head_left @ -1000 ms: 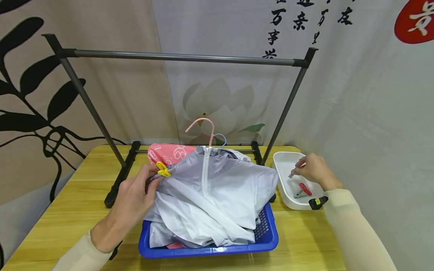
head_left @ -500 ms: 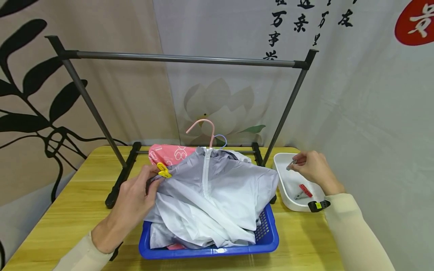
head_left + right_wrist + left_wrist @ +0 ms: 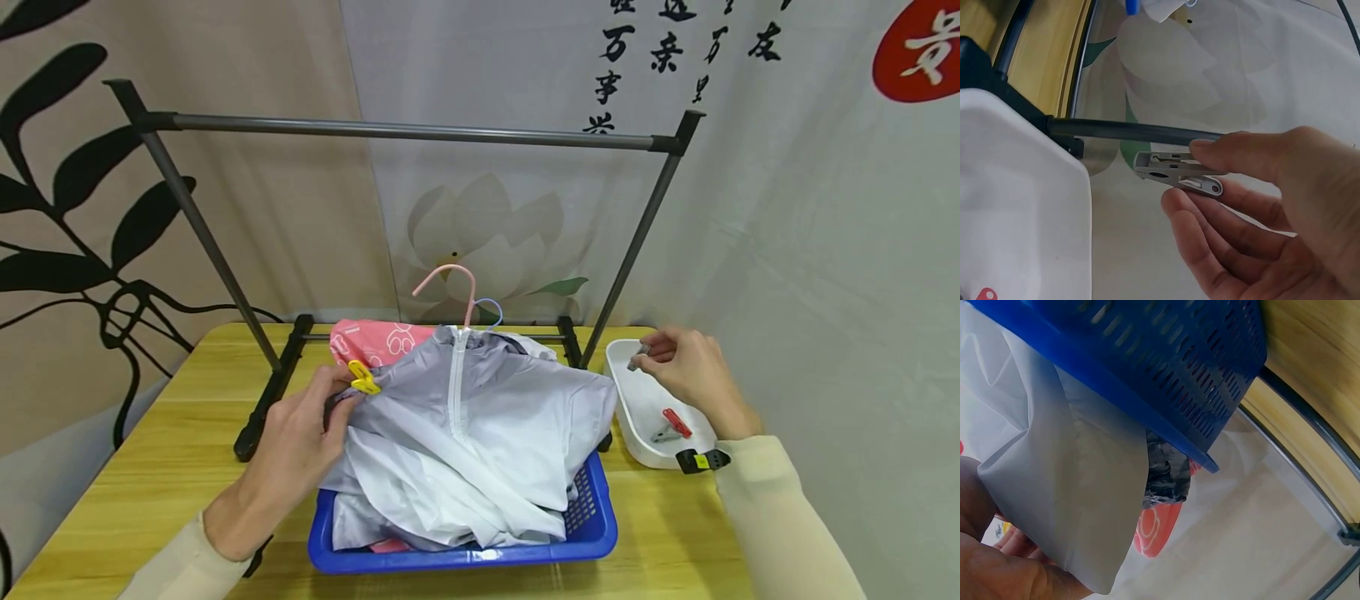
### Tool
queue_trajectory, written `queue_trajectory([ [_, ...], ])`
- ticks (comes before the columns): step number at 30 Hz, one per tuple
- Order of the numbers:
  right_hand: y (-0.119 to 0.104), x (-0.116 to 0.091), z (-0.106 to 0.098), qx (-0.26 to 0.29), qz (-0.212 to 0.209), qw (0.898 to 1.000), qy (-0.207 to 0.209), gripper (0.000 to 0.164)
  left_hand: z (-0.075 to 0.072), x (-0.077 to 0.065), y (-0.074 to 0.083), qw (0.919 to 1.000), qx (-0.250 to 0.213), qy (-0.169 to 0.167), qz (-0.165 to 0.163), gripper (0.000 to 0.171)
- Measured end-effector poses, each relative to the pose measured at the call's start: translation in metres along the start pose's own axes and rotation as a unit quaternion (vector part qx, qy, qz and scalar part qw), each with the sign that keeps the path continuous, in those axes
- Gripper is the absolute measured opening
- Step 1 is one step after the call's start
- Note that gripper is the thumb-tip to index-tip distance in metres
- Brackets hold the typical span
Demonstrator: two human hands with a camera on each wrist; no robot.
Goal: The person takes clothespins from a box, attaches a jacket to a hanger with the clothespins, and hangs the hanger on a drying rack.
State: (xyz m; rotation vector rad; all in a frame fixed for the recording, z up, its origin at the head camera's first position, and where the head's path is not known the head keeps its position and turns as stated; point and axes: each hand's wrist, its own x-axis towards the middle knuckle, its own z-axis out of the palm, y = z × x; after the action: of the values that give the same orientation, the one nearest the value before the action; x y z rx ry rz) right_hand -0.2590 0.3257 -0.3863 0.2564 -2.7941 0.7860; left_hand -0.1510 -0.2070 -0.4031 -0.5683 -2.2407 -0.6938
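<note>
A light grey zip-up jacket (image 3: 517, 417) lies on a heap of clothes in the blue basket (image 3: 457, 562), with a pink hanger (image 3: 472, 292) rising from its collar. My left hand (image 3: 300, 433) pinches the jacket's left-side shoulder, right beside a yellow clothespin (image 3: 364, 377) clipped there. In the left wrist view, grey fabric hides part of that hand's fingers. Over the white tray (image 3: 637, 400), my right hand (image 3: 693, 375) holds a grey clothespin (image 3: 1179, 173) between thumb and fingers. A red clothespin (image 3: 677, 422) and a greyish one lie in the tray.
A dark metal rack (image 3: 405, 128) stands behind the basket on the wooden table (image 3: 180, 425). Pink patterned cloth (image 3: 378, 340) and a light blue hanger hook (image 3: 492, 307) show behind the jacket. A printed curtain (image 3: 810, 275) hangs at the back.
My right hand has lifted the grey clothespin slightly and turned it in its fingers above the tray. The left hand stays at the jacket shoulder.
</note>
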Motion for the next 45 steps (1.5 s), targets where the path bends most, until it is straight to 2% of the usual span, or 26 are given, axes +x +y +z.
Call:
queue_trajectory([
  [10,-0.015,-0.005,0.0,0.006,-0.025,0.998,0.049,0.035,-0.001,0.0,0.001,0.9999,-0.005,-0.006,-0.007,0.041],
  [21,-0.033,-0.012,0.001,0.052,-0.063,0.991,0.104,0.031,-0.001,-0.001,0.002,0.9999,-0.009,-0.007,-0.01,0.042],
  [30,-0.054,-0.017,-0.001,0.066,-0.082,0.986,0.127,0.032,0.0,0.0,0.001,1.0,-0.004,0.001,-0.002,0.042],
  [36,-0.066,-0.021,0.0,0.073,-0.106,0.98,0.15,0.03,0.0,0.0,0.001,1.0,-0.004,0.002,0.0,0.042],
  [45,-0.083,-0.027,-0.002,0.101,-0.144,0.971,0.16,0.028,0.001,0.0,0.0,1.0,-0.003,0.003,0.003,0.043],
])
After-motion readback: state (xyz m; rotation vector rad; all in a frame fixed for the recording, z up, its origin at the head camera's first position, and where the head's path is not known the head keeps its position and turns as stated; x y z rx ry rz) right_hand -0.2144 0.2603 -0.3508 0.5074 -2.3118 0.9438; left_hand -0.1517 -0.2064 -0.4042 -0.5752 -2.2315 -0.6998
